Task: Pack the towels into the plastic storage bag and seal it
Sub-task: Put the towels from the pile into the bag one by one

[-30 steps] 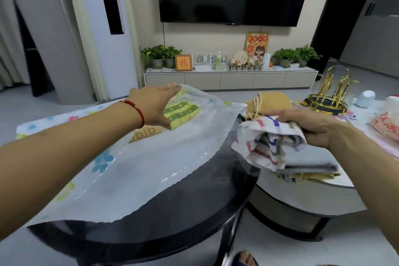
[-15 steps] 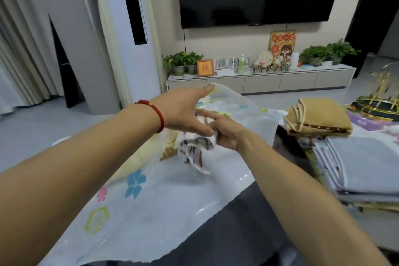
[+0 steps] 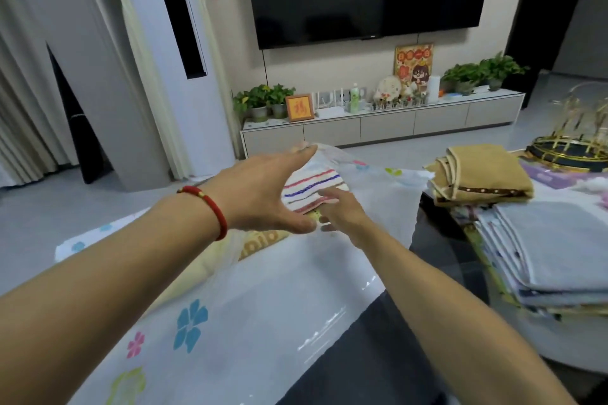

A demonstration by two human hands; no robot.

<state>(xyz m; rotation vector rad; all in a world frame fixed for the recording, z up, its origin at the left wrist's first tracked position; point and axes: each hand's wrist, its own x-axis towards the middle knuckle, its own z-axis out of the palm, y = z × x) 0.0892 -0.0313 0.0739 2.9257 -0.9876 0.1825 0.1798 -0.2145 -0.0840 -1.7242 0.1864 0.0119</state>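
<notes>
A large clear plastic storage bag [image 3: 263,312] printed with flowers lies across the dark round table. My left hand [image 3: 263,191], with a red bracelet on the wrist, lifts the bag's top layer at its far mouth. My right hand [image 3: 339,210] reaches inside the mouth and rests on a white towel with red and blue stripes [image 3: 312,189]. Yellow towels [image 3: 260,240] lie under it inside the bag. On the right, a tan folded towel [image 3: 483,171] and a stack of grey folded towels [image 3: 556,246] sit outside the bag.
A gold wire rack [image 3: 572,148] stands at the far right on a patterned cloth. The dark table edge [image 3: 371,348] shows near me. Beyond are a low TV cabinet [image 3: 381,125] with plants and a wall-mounted TV.
My right hand carried the striped towel from the right stack into the bag's mouth and pushed it flat on the yellow towels. My left hand kept the opening lifted. The view turned left.
</notes>
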